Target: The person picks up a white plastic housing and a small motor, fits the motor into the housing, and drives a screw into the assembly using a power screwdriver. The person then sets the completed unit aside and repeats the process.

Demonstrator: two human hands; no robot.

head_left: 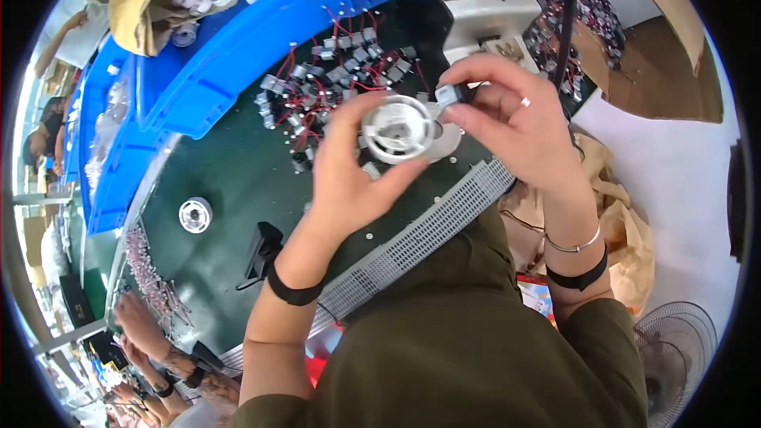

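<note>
My left hand [349,178] is closed round a white round plastic housing [399,128], its hollow, ribbed inside turned up. Close on its right, my right hand [519,123] pinches a small grey-silver motor [449,95] between thumb and forefinger. The motor is apart from the ribbed middle of the housing. A pale rounded piece [446,144] shows just under and right of the housing; I cannot tell whether it is part of it. Beyond my hands lies a heap of small motors with red wires [341,71] on the dark green table [238,170].
Another white round part [195,215] and a black stand [261,254] rest at the left. A blue bin [230,63] holds white parts. A perforated strip [420,230] edges the table. A co-worker's hand [143,325] is near bundled wires [154,281]. A fan [674,357] stands lower right.
</note>
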